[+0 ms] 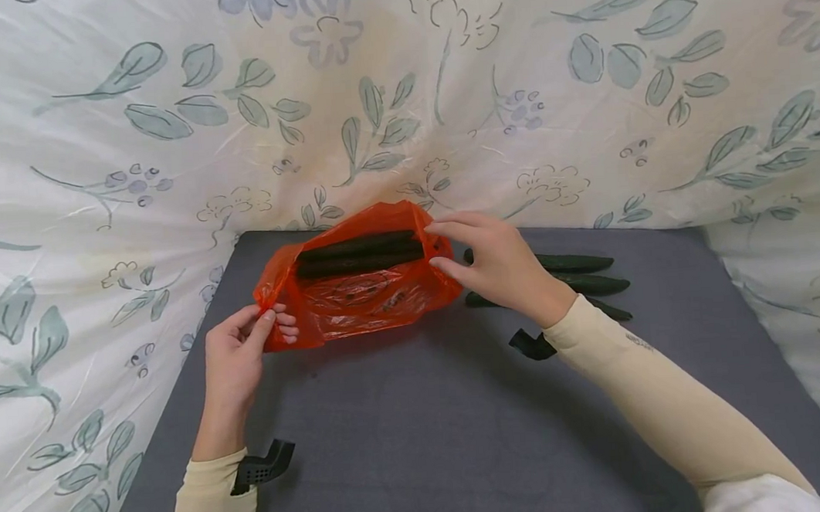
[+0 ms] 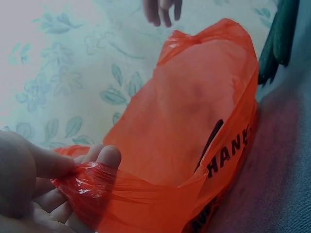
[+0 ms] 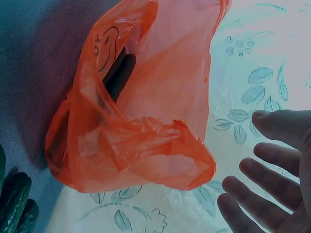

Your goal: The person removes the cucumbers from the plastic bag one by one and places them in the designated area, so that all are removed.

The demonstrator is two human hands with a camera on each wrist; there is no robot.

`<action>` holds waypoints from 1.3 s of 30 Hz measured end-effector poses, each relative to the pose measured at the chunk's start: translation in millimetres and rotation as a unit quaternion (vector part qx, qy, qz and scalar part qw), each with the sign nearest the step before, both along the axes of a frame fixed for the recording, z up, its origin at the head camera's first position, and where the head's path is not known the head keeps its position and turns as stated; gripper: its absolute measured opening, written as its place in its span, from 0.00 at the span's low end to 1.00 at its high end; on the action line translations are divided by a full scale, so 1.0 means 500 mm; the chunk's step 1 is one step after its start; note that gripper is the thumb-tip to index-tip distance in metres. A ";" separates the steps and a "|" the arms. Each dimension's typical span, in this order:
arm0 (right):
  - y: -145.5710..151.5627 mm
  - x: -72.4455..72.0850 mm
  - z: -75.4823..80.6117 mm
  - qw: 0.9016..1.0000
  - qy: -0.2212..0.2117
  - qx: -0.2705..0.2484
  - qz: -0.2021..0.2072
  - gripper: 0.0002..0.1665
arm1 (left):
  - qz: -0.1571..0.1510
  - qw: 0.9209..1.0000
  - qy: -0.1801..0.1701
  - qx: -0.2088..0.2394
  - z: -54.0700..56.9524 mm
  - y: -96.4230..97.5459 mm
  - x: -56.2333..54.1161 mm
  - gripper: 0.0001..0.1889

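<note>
A thin red plastic bag (image 1: 377, 300) lies with its mouth held wide, and dark green cucumbers (image 1: 357, 255) show inside it. At its left corner my left hand (image 1: 240, 338) pinches the gathered plastic between thumb and fingers; the left wrist view shows the bunched film (image 2: 92, 187) in that grip. My right hand (image 1: 497, 263) hovers by the bag's right end. In the right wrist view its fingers (image 3: 272, 177) are spread, with a gap between them and the bag's edge (image 3: 194, 165). Black printing marks the bag's side.
Several more cucumbers (image 1: 592, 283) lie on the grey tabletop (image 1: 419, 433) right of the bag, partly hidden by my right hand and forearm. A flower-patterned sheet (image 1: 388, 95) hangs behind the table and along its sides. Black wrist mounts (image 1: 264, 465) sit on both sleeves.
</note>
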State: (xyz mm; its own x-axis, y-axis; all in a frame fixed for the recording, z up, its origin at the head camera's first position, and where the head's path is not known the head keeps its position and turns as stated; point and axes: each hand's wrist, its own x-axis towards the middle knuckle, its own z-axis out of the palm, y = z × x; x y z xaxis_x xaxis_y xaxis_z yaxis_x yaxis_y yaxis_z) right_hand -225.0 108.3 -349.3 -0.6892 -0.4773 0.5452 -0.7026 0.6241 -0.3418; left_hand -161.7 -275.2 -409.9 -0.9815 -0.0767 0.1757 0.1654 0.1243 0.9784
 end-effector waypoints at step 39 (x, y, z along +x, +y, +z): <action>-0.100 -0.028 -0.008 0.998 -0.034 0.044 0.043 0.25 | 0.000 1.000 0.002 0.014 -0.003 0.000 0.000 0.16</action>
